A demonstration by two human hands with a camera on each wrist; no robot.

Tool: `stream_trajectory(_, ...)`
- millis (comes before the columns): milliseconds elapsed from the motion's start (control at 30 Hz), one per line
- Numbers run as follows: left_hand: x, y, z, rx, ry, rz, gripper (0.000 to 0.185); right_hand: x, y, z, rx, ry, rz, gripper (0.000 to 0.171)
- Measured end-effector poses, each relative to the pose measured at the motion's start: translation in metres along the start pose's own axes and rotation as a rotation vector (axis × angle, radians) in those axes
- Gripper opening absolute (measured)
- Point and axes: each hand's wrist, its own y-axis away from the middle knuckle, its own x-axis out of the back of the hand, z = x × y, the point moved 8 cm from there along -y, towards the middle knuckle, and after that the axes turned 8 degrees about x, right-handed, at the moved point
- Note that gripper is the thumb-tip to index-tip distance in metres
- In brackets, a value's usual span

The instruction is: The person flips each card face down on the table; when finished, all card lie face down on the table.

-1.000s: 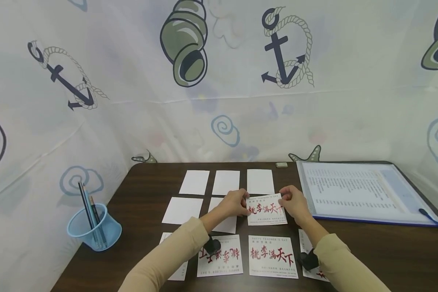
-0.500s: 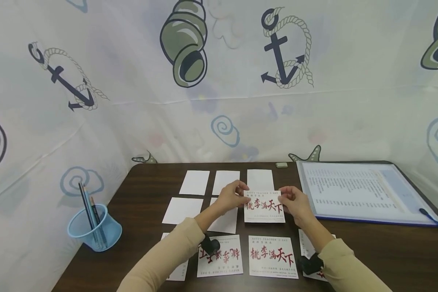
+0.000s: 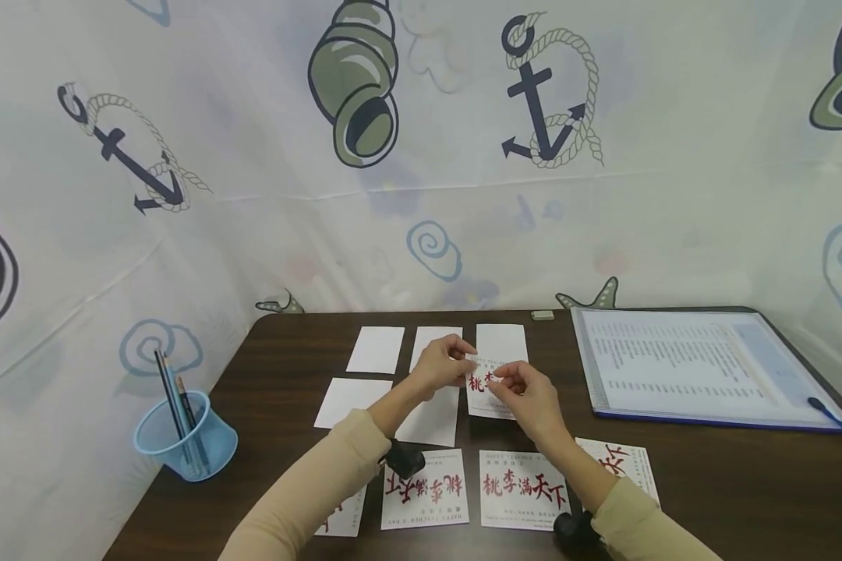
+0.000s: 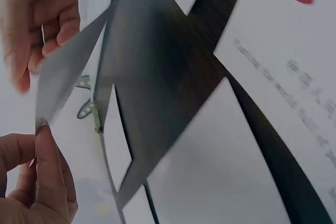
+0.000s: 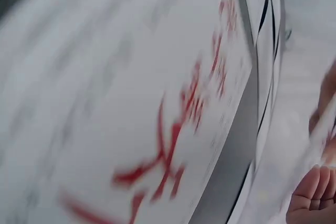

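While right wrist view blurs, head shows both hands (image 3: 487, 378) pinching card (image 3: 482, 393).

The right wrist view is motion-blurred, and the held card (image 3: 487, 386) is half hidden behind the hands.

head view down over table (image 3: 673, 483), wrist views close, sharing card (image 3: 487, 389)
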Motion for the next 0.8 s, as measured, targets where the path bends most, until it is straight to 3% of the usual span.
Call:
stream_trajectory(133,-0.004,0.003,0.009,-0.039,-0.020,0.000,0.016,-0.017,0.006,-0.012,0.040,0.008,-0.036,0.023)
stream_trajectory(300,-0.006,0.009,0.018,-0.070,-0.028,-0.010,0.014,-0.021,0.011,-0.018,0.064,0.026,-0.034,0.029)
stream_trajectory(467,-0.010,0.011,0.025,-0.085,0.017,-0.033,0.012,-0.015,0.014,-0.027,0.127,0.073,0.014,0.024)
stream_trajectory(600,-0.012,0.013,0.034,-0.099,0.050,-0.052,0.012,-0.006,0.018,-0.041,0.234,0.093,0.069,0.025)
stream_trajectory(800,-0.017,0.021,0.051,-0.168,0.083,-0.081,0.014,0.012,0.026,-0.055,0.351,0.103,0.158,0.027)
